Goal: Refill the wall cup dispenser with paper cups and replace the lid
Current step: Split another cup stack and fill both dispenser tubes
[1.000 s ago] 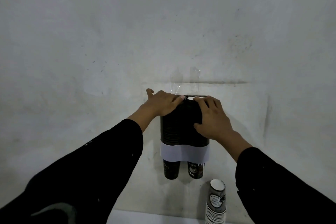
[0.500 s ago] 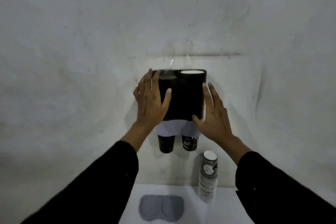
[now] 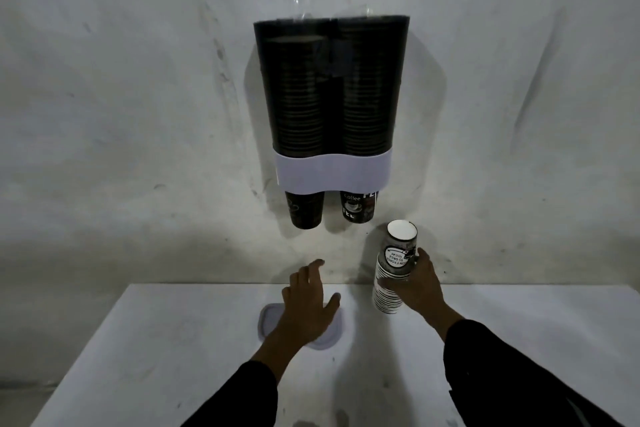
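Observation:
The dark two-tube cup dispenser [image 3: 330, 87] hangs on the wall with a white band across its base. Both tubes hold stacked cups; the left stack sits lower than the right. One cup pokes out below each tube. A stack of upside-down paper cups [image 3: 393, 274] stands on the table below right. My right hand [image 3: 420, 282] is wrapped around that stack. My left hand [image 3: 306, 302] hovers open over the grey lid [image 3: 268, 321], which lies flat on the table and is partly hidden by it.
A white table [image 3: 173, 357] runs along the bare grey wall [image 3: 121, 114] under the dispenser. Its back edge meets the wall just behind the cup stack. My dark sleeves fill the lower part of the view.
Both hands left the dispenser and dropped to the table. My right hand closed on the loose cup stack, my left went over the lid. The camera tilted downward.

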